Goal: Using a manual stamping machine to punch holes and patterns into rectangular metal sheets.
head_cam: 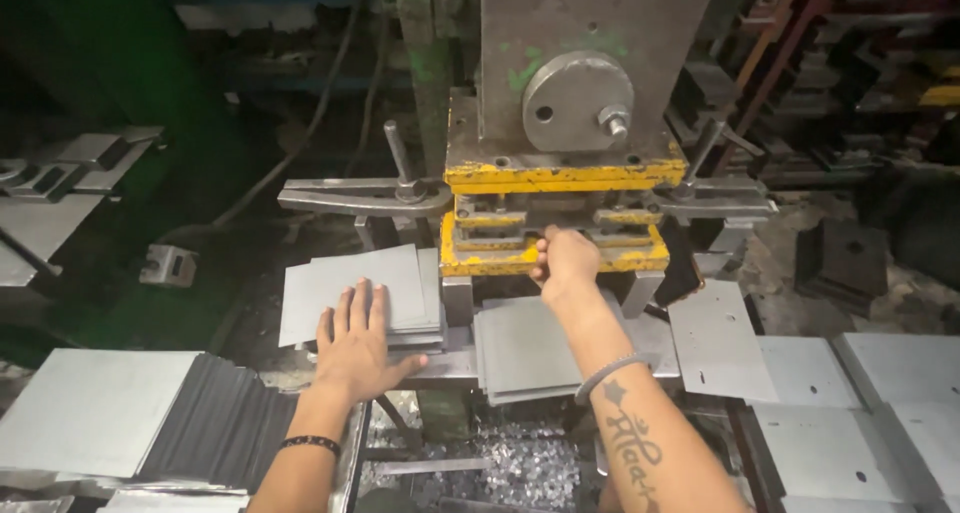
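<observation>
Metal scrap chips [520, 468] lie heaped low at the near edge, between the person's two forearms. Left of them, a fanned stack of grey steel sheets [150, 418] rests at the table's near left corner. Above that, the left hand [357, 345] lies flat, fingers [352, 308] spread wide, pressing on a small pile of square blanks [350, 288] and gripping nothing. Just beside it, a second pile of blanks [520, 348] sits at the table's middle, under the right forearm. Further back, the right hand [566, 261] reaches to the yellow die block [500, 258] of the press [570, 103]; its fingers are curled narrow at the die's front edge, but I cannot tell whether they pinch a sheet. Punched plates [830, 413] with small holes spread over the table's right side.
</observation>
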